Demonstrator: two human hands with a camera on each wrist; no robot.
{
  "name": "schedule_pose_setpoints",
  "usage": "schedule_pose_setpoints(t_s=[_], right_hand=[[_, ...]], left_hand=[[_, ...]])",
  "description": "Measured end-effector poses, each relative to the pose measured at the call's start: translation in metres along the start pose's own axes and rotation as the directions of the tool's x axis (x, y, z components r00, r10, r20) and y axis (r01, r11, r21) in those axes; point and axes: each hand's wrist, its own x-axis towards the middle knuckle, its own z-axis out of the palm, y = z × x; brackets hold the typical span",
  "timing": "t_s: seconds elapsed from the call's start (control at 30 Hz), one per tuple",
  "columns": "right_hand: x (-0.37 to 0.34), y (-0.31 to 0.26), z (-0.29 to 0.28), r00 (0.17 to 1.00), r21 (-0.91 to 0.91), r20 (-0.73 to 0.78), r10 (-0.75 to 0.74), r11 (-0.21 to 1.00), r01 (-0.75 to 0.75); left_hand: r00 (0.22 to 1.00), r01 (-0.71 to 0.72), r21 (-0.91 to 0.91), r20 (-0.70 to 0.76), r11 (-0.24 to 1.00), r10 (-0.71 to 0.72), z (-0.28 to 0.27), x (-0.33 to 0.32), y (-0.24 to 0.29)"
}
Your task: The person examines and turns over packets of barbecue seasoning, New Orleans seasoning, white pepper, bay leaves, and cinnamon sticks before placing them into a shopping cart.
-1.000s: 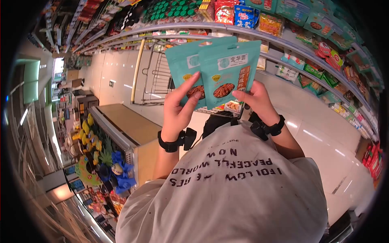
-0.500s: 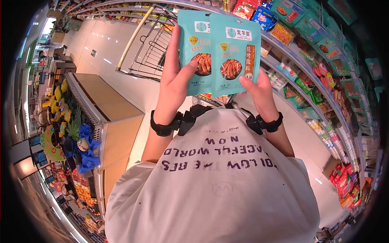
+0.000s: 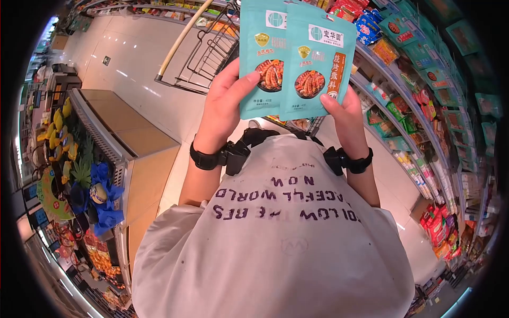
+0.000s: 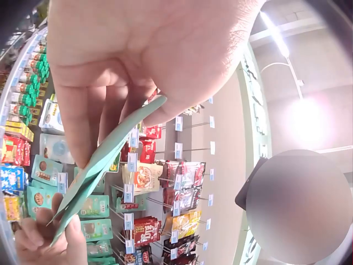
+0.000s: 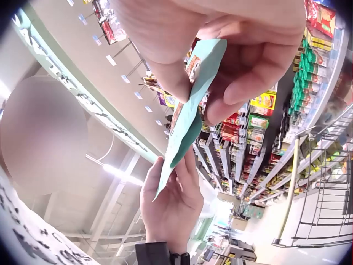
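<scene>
Two teal seasoning pouches are held side by side in front of the chest, printed fronts toward the head camera. My left hand (image 3: 220, 103) pinches the left pouch (image 3: 254, 85) by its lower left edge, thumb on the front and fingers behind. The right pouch (image 3: 315, 58) overlaps it in front; my right hand (image 3: 347, 114) pinches its lower right corner, thumb near the brown strip. In the left wrist view the pouches (image 4: 99, 160) appear edge-on between the hands. From the right wrist, the right-hand fingers (image 5: 259, 72) show behind the pouch.
A wire shopping cart (image 3: 199, 58) with a pale handle stands ahead. Shelves (image 3: 408, 100) of packaged food curve along the right, with similar teal pouches (image 3: 440, 79) hanging there. A tan display counter (image 3: 114, 119) and plush toys (image 3: 58, 135) lie to the left.
The pouches have risen in the head view and now stand straighter, fronts facing the camera. My left index finger, earlier stretched along the pouch's edge, has gone behind it. The view has turned.
</scene>
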Motion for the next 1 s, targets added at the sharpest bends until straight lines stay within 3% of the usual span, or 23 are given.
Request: schedule_pose_setpoints(t_s=[0.3, 0.57, 0.8, 0.87, 1.0], right_hand=[[-0.005, 0.021, 0.045, 0.987, -0.046, -0.152, 0.056, 0.997, -0.063], [-0.006, 0.027, 0.064, 0.949, -0.061, -0.293, -0.116, 0.993, 0.102], [-0.004, 0.021, 0.056, 0.953, -0.023, -0.270, -0.140, 0.990, 0.139], [-0.007, 0.017, 0.049, 0.962, -0.114, -0.245, -0.123, 0.989, 0.097], [-0.014, 0.006, 0.026, 0.973, -0.108, -0.207, -0.097, 0.991, 0.076]], left_hand=[[0.999, 0.033, -0.143, 0.038, 0.989, -0.028, -0.063, 0.013, 0.000], [0.997, 0.030, -0.212, 0.073, 0.977, -0.015, -0.090, 0.030, 0.013], [0.997, -0.011, -0.205, 0.072, 0.979, 0.027, -0.085, 0.035, 0.009], [0.997, -0.020, -0.148, 0.075, 0.989, 0.032, -0.083, 0.035, 0.004], [1.000, 0.014, -0.072, -0.003, 0.997, -0.014, -0.065, 0.043, -0.005]])
